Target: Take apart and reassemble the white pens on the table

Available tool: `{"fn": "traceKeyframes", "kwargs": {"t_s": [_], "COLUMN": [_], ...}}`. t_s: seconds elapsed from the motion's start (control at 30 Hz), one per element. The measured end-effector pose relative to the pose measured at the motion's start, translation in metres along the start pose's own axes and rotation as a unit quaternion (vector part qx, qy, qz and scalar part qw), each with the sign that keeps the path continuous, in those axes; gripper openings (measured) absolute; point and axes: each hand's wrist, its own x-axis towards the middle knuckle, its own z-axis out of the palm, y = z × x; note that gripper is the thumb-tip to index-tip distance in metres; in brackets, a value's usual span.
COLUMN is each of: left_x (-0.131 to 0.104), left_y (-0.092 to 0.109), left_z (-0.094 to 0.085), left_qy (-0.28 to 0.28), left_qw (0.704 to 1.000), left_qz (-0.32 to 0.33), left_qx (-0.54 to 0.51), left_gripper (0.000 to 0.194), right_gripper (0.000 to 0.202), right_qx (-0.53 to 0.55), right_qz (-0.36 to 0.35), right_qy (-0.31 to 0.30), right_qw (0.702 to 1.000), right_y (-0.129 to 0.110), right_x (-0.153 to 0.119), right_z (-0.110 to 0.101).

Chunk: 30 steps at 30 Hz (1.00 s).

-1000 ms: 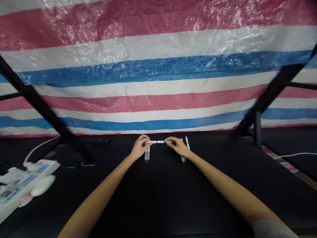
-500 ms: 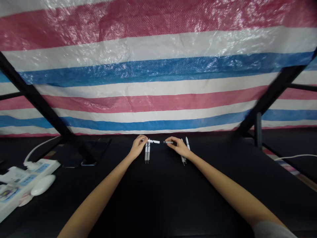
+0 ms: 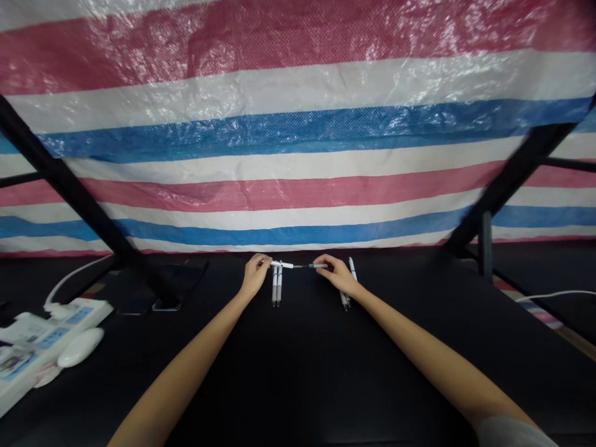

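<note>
My left hand [image 3: 255,273] is closed, its fingertips pinching one end of a white pen barrel [image 3: 283,266]. Facing it, my right hand [image 3: 335,273] pinches the grey front section [image 3: 319,266] of a pen. A thin refill [image 3: 300,266] spans the gap between the two parts; whether its tip is inside the barrel I cannot tell. Just below the barrel, two white-and-grey pens [image 3: 277,288] lie side by side on the black table. More pens of the same kind [image 3: 352,268] lie beside and partly under my right hand.
On the left of the black table [image 3: 298,372] sit a white power strip [image 3: 69,323] with plugs and a white mouse-shaped object [image 3: 81,347]. A dark flat device [image 3: 135,298] lies near the left black frame leg [image 3: 102,217]. Striped plastic sheeting [image 3: 298,192] hangs behind.
My left hand has moved left with the white barrel, widening the gap, and more of the thin refill shows. My right hand has shifted slightly right with the grey section.
</note>
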Motion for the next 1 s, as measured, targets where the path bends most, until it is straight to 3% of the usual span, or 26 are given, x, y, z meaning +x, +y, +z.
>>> {"fn": "traceKeyframes", "kwargs": {"t_s": [0.53, 1.0], "left_x": [0.0001, 0.0003], "left_y": [0.0015, 0.0005], "left_z": [-0.0019, 0.0002], "left_qy": [0.028, -0.002], "left_qw": [0.999, 1.0], "left_qz": [-0.018, -0.003], "left_qx": [0.024, -0.009], "left_gripper": [0.018, 0.019], "right_gripper": [0.009, 0.009], "right_qx": [0.005, 0.014], "right_qz": [0.017, 0.013], "right_qy": [0.015, 0.012], "right_qw": [1.0, 1.0], "right_y": [0.0016, 0.0045], "right_x": [0.0015, 0.0016], "right_z": [-0.001, -0.0017]}}
